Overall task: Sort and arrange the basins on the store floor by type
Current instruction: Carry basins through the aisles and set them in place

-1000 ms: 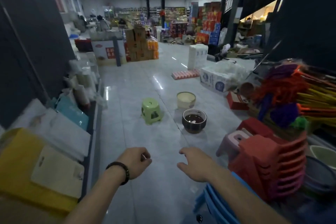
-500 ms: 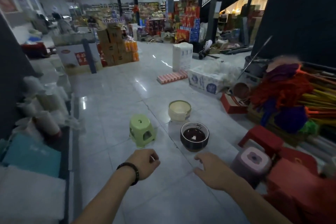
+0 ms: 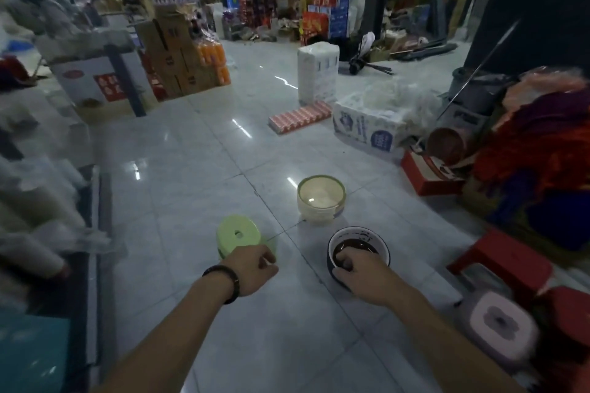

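On the floor (image 3: 198,201), the near basin (image 3: 359,241) sits central. The far basin (image 3: 321,198) stands just behind it at 11 o'clock, the round stool (image 3: 238,234) at 9 o'clock and a square stool (image 3: 501,260) at 3 o'clock. The right hand (image 3: 364,274) grips its 6 o'clock rim, fingers (image 3: 344,260) inside.

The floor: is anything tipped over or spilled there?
Yes. A brown round tub lies tipped on its side by the red box at the right, while the cream basin and the dark basin, whose rim the right hand grips, stand upright. Nothing looks spilled.
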Demonstrator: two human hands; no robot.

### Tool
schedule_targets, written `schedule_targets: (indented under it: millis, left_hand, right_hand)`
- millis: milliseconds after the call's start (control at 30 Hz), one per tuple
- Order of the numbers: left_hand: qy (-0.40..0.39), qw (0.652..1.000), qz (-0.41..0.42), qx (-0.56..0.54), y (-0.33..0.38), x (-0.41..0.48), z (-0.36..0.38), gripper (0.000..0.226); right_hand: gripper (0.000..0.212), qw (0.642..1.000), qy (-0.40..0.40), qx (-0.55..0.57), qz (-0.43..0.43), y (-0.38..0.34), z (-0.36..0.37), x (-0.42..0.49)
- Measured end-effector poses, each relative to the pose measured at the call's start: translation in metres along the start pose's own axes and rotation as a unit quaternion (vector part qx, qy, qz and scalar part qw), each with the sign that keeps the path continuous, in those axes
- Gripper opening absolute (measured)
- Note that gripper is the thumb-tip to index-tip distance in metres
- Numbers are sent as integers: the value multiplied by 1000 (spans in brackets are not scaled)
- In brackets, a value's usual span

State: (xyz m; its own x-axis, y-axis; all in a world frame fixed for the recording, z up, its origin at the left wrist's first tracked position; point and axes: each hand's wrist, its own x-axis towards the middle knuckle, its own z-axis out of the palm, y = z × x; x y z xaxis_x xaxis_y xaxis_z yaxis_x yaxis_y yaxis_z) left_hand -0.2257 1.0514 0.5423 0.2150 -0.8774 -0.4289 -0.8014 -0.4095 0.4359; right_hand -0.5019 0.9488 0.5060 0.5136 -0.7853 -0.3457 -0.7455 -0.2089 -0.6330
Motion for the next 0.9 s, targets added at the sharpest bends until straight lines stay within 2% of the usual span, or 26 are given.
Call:
schedule_targets:
  millis: [133,267,567,733,900]
  left_hand:
    - [-26,999,9,-22,-24,121,-44,29]
    - [-55,998,39,2,-46,253,-97,31]
    - [-98,991,85,32,-11,492,-193,33]
    - [-117,988,82,51,10,620,-215,34]
    - [-81,996,22,40,27,750,-223,34]
  right_hand:
    - [11,999,-18,-3,41,-15,-13,118]
    - [30,996,21,-6,85,-24,-26,231]
    - [20,975,54,71,205,-43,-79,397]
    - [34,962,66,113,239,-7,-115,491]
    - [41,953,45,146,262,54,-148,608]
